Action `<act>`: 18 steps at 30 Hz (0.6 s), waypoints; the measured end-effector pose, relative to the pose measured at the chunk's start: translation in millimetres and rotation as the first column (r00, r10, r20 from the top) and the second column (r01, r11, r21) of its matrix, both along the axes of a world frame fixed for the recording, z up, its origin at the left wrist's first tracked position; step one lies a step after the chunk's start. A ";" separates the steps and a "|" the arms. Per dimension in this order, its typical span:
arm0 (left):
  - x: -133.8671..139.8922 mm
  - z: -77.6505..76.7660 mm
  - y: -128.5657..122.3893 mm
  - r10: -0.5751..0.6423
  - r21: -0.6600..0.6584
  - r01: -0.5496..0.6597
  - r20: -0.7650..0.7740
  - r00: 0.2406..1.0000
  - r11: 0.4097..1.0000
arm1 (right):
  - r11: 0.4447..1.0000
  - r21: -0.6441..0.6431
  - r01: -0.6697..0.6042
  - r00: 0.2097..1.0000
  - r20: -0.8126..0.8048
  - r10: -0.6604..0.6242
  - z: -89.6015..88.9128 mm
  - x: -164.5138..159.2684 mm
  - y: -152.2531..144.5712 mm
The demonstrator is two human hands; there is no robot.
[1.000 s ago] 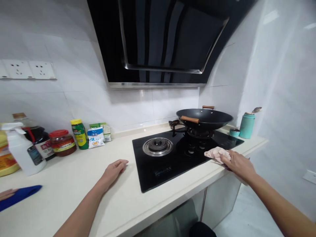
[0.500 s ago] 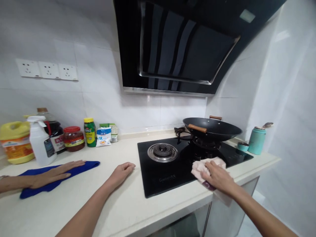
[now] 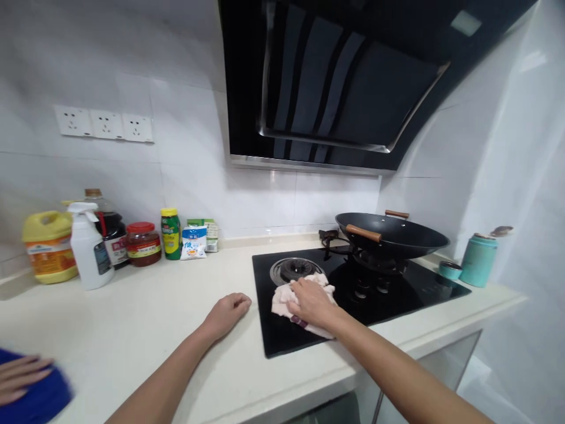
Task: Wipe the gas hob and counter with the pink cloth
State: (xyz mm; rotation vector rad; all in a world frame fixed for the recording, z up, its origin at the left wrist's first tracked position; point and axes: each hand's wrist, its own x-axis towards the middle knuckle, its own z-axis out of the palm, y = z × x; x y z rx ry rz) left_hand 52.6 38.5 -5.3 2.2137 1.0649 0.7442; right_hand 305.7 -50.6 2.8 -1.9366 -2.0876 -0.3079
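My right hand [image 3: 310,301] presses a pale pink cloth [image 3: 282,300] onto the black glass gas hob [image 3: 276,338], at the front edge of the left burner [image 3: 295,270]. Its fingers are bent over the bunched cloth. On the white countertop [image 3: 212,377], just left of the hob, rests my left hand [image 3: 228,315], loosely curled with nothing visible in it. A black wok [image 3: 397,235] with wooden handles sits on the right burner.
Another person's hand [image 3: 22,377] lies on a blue cloth [image 3: 44,400] at the lower left. Along the wall stand a yellow jug [image 3: 50,247], a spray bottle [image 3: 90,247], a red-lidded jar [image 3: 143,244] and a green bottle [image 3: 170,234]. A range hood [image 3: 335,88] hangs overhead; a turquoise canister [image 3: 479,261] stands right.
My right hand has slid the pink cloth left across the hob to the left burner. The other person's hand and blue cloth have moved toward the lower left. My left hand stays on the counter.
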 end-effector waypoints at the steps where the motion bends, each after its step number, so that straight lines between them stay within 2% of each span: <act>1: 0.4 -0.6 0.6 0.002 0.005 -0.002 0.015 1.000 1.000 | 0.998 -0.008 -0.059 0.998 0.007 0.059 0.3 -10.0 11.9; 3: 1.4 -2.7 2.3 0.026 0.031 -0.028 0.064 0.998 0.999 | 0.980 -0.026 -0.198 0.980 0.010 0.198 1.2 -29.5 32.7; 6: 3.8 -5.1 2.8 0.114 0.118 -0.132 0.148 0.982 0.984 | 0.913 -0.028 -0.406 0.914 -0.028 0.405 1.0 -52.4 56.7; 8: 5.9 -4.9 0.4 0.146 0.217 -0.186 0.187 0.971 0.958 | 0.874 -0.004 -0.486 0.870 -0.100 0.483 -0.5 -59.7 67.6; 11: 9.4 -2.8 -5.8 0.114 0.376 -0.174 0.175 0.978 0.910 | 0.852 0.039 -0.522 0.811 -0.288 0.510 -1.0 -55.8 75.3; 14: 12.9 -2.4 -11.2 0.044 0.428 -0.072 0.074 0.996 0.901 | 0.848 0.056 -0.527 0.765 -0.403 0.502 5.5 -38.5 74.2; 16: 15.3 -3.5 -13.4 -0.021 0.391 0.031 -0.029 0.999 0.920 | 0.862 0.120 -0.492 0.792 -0.349 0.501 13.8 -27.4 69.8; 18: 18.6 -3.9 -14.6 -0.052 0.335 0.094 -0.132 0.990 0.937 | 0.866 0.235 -0.442 0.841 -0.228 0.491 23.1 -23.1 63.0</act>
